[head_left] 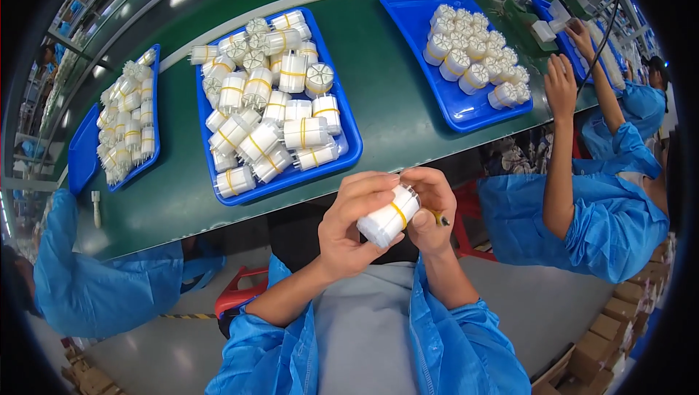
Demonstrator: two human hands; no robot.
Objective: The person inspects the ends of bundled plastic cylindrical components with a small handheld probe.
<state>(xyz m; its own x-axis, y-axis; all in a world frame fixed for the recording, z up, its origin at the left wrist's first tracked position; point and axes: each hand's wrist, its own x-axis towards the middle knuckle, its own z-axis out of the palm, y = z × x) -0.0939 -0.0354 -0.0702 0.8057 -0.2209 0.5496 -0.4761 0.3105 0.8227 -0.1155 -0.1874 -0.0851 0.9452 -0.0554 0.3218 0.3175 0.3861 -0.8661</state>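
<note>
Holding white cyl. [384, 220] tilted, prongs toward upper R, in front of grey shirt [368, 322], near but off edge of green table [378, 96]. Got L grip [339, 235] curled snugly round its body & lower-L end; got R grip [440, 197] mostly closed, fingertips against pronged end. Also see sm. yellow-dark item [440, 219] at R grip; can't tell if held. Ahead on table, see center tray [351, 153], blue, heaped w/ banded cyls. [256, 89]; farther R, see R tray [408, 24], also blue, w/ similar pcs. [475, 78] grouped together. At R edge, see co-worker [597, 213] in blue.
</note>
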